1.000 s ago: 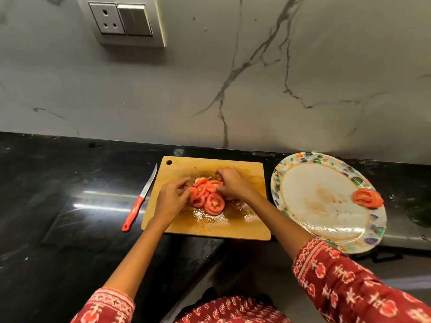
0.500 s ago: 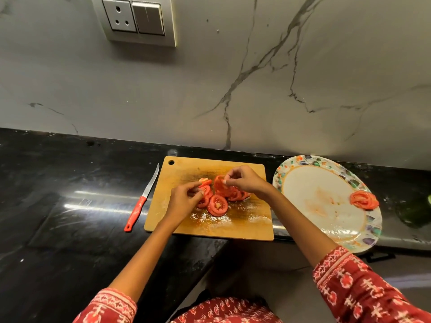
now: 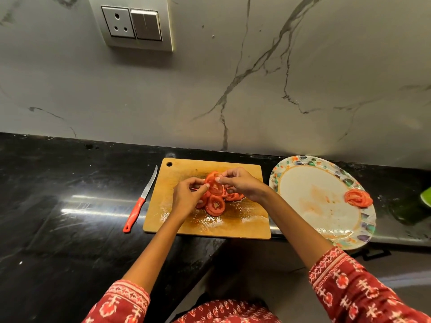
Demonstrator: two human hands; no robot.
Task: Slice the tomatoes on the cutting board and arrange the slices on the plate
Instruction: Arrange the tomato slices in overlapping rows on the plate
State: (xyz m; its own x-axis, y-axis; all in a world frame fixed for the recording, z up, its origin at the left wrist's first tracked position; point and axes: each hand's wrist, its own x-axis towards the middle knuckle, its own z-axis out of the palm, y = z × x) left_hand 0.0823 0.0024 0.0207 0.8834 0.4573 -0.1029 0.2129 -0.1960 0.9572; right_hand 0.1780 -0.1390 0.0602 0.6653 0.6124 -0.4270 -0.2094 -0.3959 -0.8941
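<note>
A wooden cutting board (image 3: 245, 224) lies on the black counter with a pile of red tomato slices (image 3: 215, 205) at its middle. My right hand (image 3: 242, 183) and my left hand (image 3: 186, 197) both pinch one raised tomato slice (image 3: 214, 183) just above the pile. To the right stands a white plate (image 3: 314, 206) with a patterned rim, and a small stack of tomato slices (image 3: 358, 198) sits by its right edge. The board is wet with juice and seeds.
A red-handled knife (image 3: 140, 203) lies on the counter left of the board, blade pointing away from me. A green object (image 3: 426, 195) shows at the far right edge. The marble wall with a socket panel (image 3: 135, 24) rises behind. The plate overhangs the counter's front edge.
Both hands have risen from the pile on the board, and a single slice is now held up between their fingertips.
</note>
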